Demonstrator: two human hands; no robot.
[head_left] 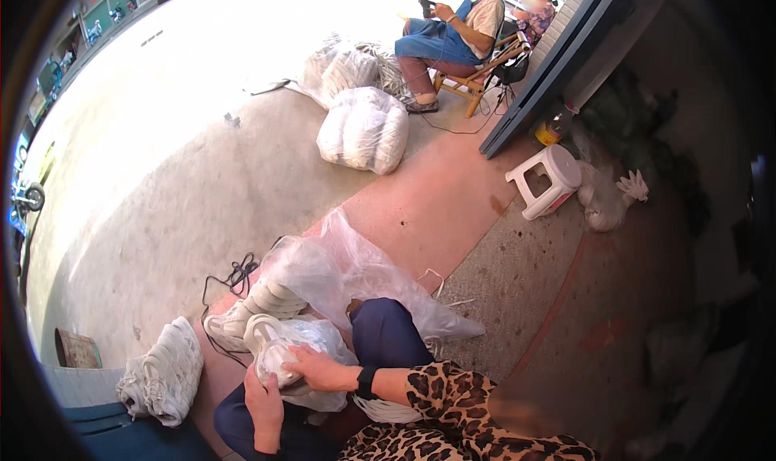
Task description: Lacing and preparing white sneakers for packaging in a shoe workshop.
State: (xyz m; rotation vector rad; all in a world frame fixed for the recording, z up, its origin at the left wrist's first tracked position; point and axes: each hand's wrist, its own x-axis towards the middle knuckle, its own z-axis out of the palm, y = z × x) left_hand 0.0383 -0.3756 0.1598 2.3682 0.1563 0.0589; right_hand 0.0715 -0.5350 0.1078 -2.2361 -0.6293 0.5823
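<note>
Above my lap, my left hand (263, 404) and my right hand (318, 370) hold a white shoe upper (271, 349) between them. My left fingers close on its near left edge. From the right, my right hand presses against it, its fingers bent over the near part. Beneath and beside the upper lies a crumpled clear plastic bag (327, 340) on my legs. Just beyond is a nested row of off-white shoe uppers (263, 306), partly under a large clear plastic sheet or bag (356, 255). Another white nested stack (171, 372) stands to my left.
Farther ahead sit plastic-wrapped white bundles (364, 129) near a seated person (449, 36). A white plastic stool (546, 182) stands at the right by a dark door frame (558, 65). Black cord (241, 275) lies tangled on the floor. A blue surface (137, 429) is at lower left.
</note>
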